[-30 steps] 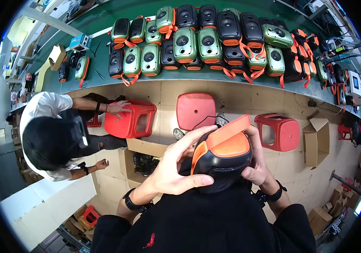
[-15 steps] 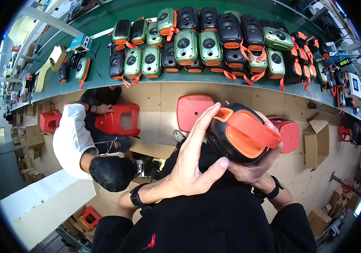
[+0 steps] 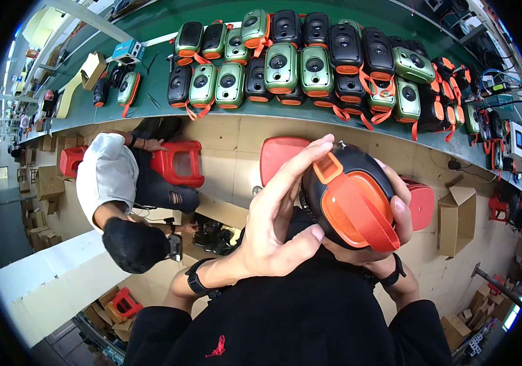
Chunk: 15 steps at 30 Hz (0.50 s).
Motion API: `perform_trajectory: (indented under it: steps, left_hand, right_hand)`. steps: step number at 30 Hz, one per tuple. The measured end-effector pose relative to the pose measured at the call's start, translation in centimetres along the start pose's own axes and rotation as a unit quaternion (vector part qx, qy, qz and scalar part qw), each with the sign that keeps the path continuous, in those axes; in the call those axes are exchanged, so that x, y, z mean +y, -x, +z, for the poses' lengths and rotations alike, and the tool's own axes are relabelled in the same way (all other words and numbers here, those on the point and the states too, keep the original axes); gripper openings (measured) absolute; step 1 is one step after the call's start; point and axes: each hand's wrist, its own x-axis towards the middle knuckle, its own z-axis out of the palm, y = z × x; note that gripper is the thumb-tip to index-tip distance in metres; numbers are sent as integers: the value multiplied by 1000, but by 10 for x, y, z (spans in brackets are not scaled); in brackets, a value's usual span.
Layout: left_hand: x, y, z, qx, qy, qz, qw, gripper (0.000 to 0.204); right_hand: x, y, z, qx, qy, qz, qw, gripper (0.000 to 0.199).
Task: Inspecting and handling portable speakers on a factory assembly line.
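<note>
I hold a black and orange portable speaker [image 3: 352, 201] with an orange strap close to my chest, tilted with its orange face toward the right. My left hand [image 3: 279, 219] wraps its left side, fingers spread up along the edge. My right hand [image 3: 395, 219] cups it from the right and underneath. Both wrists wear black bands.
A long green bench [image 3: 151, 97] carries several green, black and orange speakers [image 3: 300, 67]. A person in a white shirt [image 3: 111, 177] bends down at the left beside a red stool [image 3: 178, 163]. More red stools [image 3: 282, 155] and a cardboard box [image 3: 456, 213] stand on the floor.
I have turned the speaker so its orange face and strap point right. The person at the left has bent further down, away from the red stool.
</note>
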Motion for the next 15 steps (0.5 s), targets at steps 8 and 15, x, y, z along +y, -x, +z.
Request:
perform_trajectory:
  steps: [8, 15]
  left_hand:
    - [-7, -7, -13, -29, -82, -21, 996, 88]
    - [5, -15, -12, -73, -109, -9, 991, 90]
  right_hand:
    - [-1, -3, -4, 23, -102, 82, 991, 102]
    - [-2, 19, -9, -4, -267, 192, 945, 110]
